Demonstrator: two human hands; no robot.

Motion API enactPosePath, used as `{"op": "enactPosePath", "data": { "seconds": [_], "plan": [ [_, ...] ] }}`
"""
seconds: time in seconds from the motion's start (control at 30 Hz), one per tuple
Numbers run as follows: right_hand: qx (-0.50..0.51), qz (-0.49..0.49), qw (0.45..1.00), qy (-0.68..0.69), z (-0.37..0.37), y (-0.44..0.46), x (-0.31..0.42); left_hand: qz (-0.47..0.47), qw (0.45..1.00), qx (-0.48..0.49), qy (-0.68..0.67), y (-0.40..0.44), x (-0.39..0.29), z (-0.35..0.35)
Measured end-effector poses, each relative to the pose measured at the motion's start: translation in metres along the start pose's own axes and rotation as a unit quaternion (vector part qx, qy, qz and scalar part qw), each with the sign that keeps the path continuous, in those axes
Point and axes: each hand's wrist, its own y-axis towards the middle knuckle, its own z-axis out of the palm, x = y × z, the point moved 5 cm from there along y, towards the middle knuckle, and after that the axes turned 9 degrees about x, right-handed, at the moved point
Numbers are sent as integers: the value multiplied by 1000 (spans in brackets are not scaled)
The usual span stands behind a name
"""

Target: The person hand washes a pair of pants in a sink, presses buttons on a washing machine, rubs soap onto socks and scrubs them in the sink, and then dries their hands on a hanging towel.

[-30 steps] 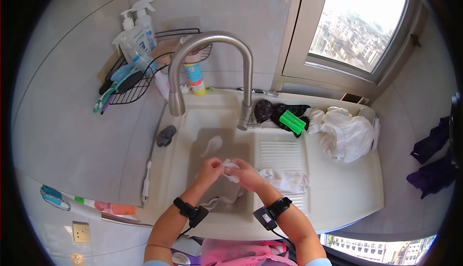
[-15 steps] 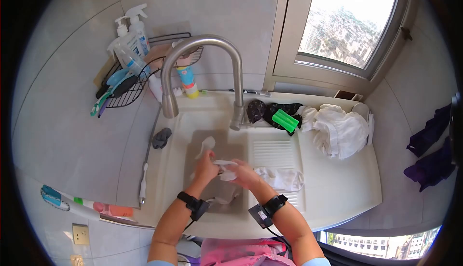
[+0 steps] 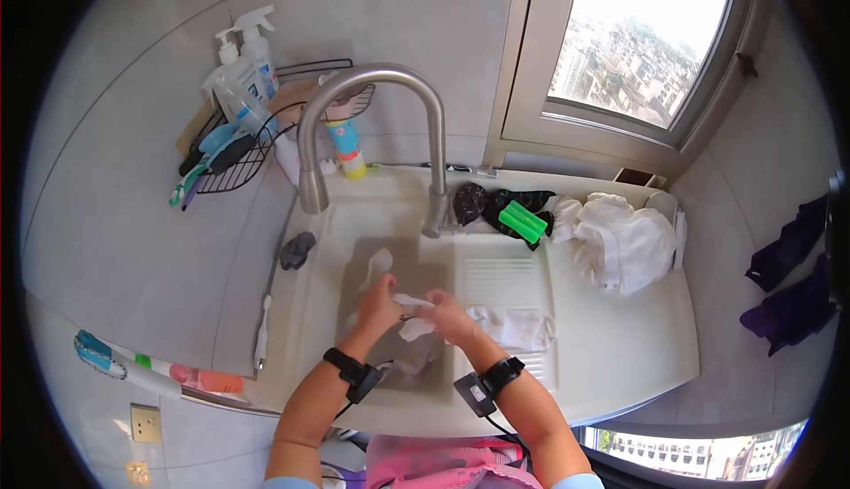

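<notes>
Above the basin my left hand (image 3: 380, 307) and my right hand (image 3: 445, 316) are both closed on a small white sock (image 3: 413, 301), which is stretched between them. Part of the sock hangs below the fingers. Another white piece of cloth (image 3: 379, 266) shows just beyond my left hand; whether it joins the held one I cannot tell. Pale cloth (image 3: 414, 358) lies in the cloudy water beneath my hands. To the right of my right hand, a white sock (image 3: 518, 328) rests on the ribbed washboard (image 3: 500, 274).
A tall faucet (image 3: 436, 135) arches over the basin. Green soap (image 3: 523, 221) sits on dark cloth (image 3: 496, 205) at the back ledge, beside a white cloth heap (image 3: 624, 245). A grey cloth (image 3: 297, 251) lies on the left rim. Bottles and brushes fill a wire rack (image 3: 239, 174).
My hands have drawn slightly apart and the white sock between them is pulled straighter. My right hand has turned a little. Other things stay where they were.
</notes>
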Motion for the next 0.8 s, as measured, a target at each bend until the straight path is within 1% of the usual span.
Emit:
{"op": "enactPosePath", "data": {
  "seconds": [0.03, 0.07, 0.1, 0.13, 0.17, 0.23, 0.27, 0.33, 0.37, 0.43, 0.53, 0.57, 0.6, 0.63, 0.67, 0.73, 0.77, 0.8],
  "plan": [
    [-36, -13, 994, -106, -4, -1, 3, 6, 1000, -2, -18, 3, 0, 0],
    [-72, -26, 975, -209, -6, -3, 6, -2, 987, 44, -153, 2, 0, 7],
    [-106, -42, 960, -256, -7, -3, 5, -10, 955, 92, -283, -4, -8, 15],
    [-141, -59, 941, -303, -8, -1, 2, -18, 902, 138, -408, -10, -16, 20],
    [-175, -76, 916, -352, -13, 3, 2, -22, 903, 146, -403, -16, -22, 18],
    [-127, -70, 957, -251, -28, 20, -12, -32, 907, 166, -386, -25, -28, 11],
    [-102, -65, 973, -196, -31, 25, -21, -2, 945, 136, -298, -19, -19, 11],
    [-55, 15, 991, -121, -20, 0, 9, 54, 989, 63, -124, 0, 6, 18],
    [-30, 52, 995, -85, -14, -7, 21, 29, 987, 69, -144, 6, 10, 20],
    [-55, 11, 984, -167, -12, -6, 21, -19, 980, 92, -178, 14, 12, 22],
    [-118, -25, 959, -255, -15, 1, 8, 9, 957, 47, -285, 10, -5, 16],
    [-142, -35, 950, -277, -18, 3, 5, -42, 923, 85, -373, 4, -9, 19],
    [-140, -59, 944, -293, -19, 4, 5, -92, 877, 123, -454, -4, -18, 18],
    [-137, -80, 938, -308, -20, 2, 4, -142, 820, 160, -530, -11, -23, 23],
    [-136, -101, 931, -322, -22, 1, 3, -84, 870, 172, -455, -10, -29, 21],
    [-148, -76, 958, -234, -27, 6, -8, 35, 937, 189, -292, -13, -39, 22],
    [-149, -63, 968, -193, -28, 7, -14, 36, 969, 148, -196, -8, -25, 26],
    [-125, -71, 978, -149, -23, 7, -12, 35, 989, 101, -98, 6, -4, 32]
  ]
}}
